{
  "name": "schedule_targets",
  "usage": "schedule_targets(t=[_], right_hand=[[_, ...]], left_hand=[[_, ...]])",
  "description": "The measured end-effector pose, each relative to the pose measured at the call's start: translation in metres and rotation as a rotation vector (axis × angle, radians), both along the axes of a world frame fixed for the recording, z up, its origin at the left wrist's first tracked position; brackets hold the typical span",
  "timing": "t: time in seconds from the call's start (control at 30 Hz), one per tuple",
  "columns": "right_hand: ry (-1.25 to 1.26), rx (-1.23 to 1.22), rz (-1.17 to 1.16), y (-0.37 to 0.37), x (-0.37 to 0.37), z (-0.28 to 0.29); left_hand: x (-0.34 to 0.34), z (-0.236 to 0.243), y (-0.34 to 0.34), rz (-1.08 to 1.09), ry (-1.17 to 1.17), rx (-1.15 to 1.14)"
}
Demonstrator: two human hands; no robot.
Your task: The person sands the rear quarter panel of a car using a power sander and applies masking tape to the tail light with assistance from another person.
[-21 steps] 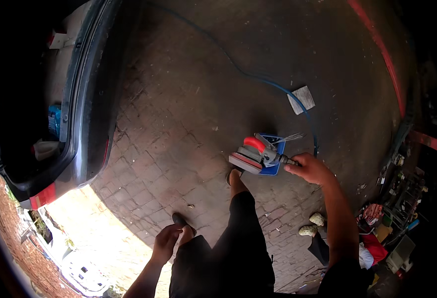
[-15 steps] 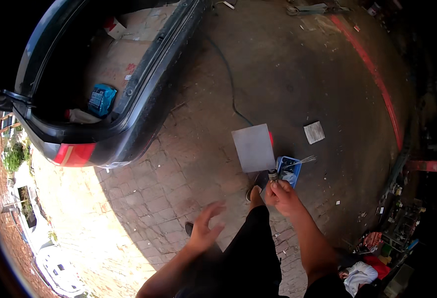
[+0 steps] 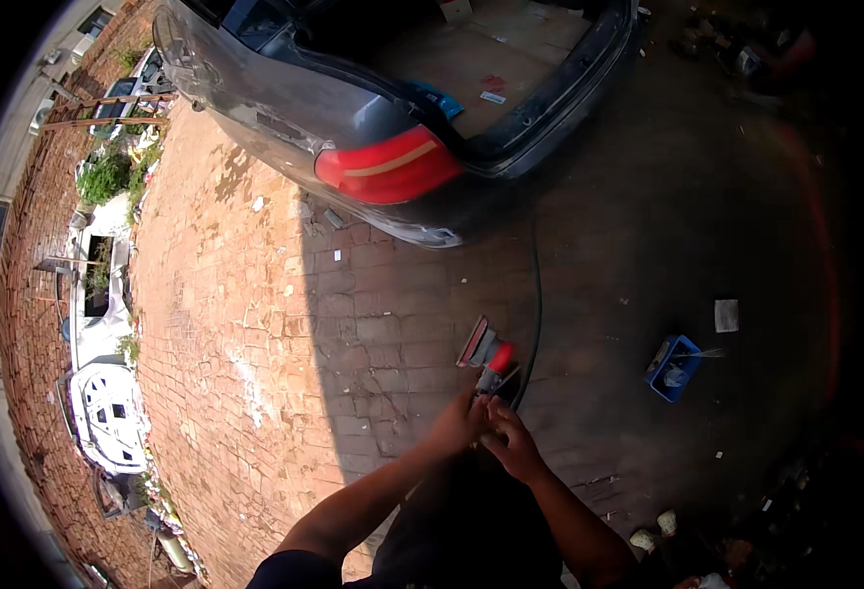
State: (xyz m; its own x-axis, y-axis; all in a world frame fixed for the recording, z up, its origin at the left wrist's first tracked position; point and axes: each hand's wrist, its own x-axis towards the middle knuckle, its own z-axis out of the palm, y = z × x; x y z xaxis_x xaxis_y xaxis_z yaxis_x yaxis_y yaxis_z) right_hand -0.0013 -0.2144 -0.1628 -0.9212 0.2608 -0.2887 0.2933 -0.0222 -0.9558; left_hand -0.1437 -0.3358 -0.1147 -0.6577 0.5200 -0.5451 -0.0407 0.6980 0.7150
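Both my hands are together in front of my body, at the handle end of a power sander (image 3: 498,357) with a red top, grey body and flat rectangular pad. My left hand (image 3: 459,426) is closed round the handle. Pressed up beside it, my right hand (image 3: 516,448) has its fingers bent in on the handle's near end; the exact spot it grips is hidden between the hands. The sander's pad is tilted up to the left. A dark hose (image 3: 538,280) runs along the floor and ends near the tool.
Ahead stands a grey car (image 3: 285,137) with its rear open and a red tail light (image 3: 392,169). To the right on the floor lie a blue tray (image 3: 659,371) with small items and a pale square sheet (image 3: 726,316). Car panels (image 3: 108,407) lean along the left wall.
My left hand, apart and open before, has closed on the sander beside my right. The sander has turned from pad-facing to side-on, and the view has swung left.
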Motion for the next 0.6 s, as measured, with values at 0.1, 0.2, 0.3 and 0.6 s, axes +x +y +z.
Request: schedule_targets(t=[0.1,0.2,0.3,0.6], right_hand=[[-0.269,-0.768,-0.422,-0.003,-0.035,-0.032],[-0.208,-0.872,-0.593,-0.028,-0.101,-0.034],[-0.089,-0.752,-0.526,-0.041,-0.149,-0.064],[-0.116,-0.901,-0.994,-0.122,-0.247,-0.092]], left_hand=[[-0.022,0.008,-0.016,0.26,-0.264,0.05],[-0.05,-0.022,-0.057,0.214,-0.134,0.038],[-0.076,-0.024,-0.07,-0.077,0.07,-0.002],[-0.187,-0.108,-0.132,-0.397,-0.029,0.081]])
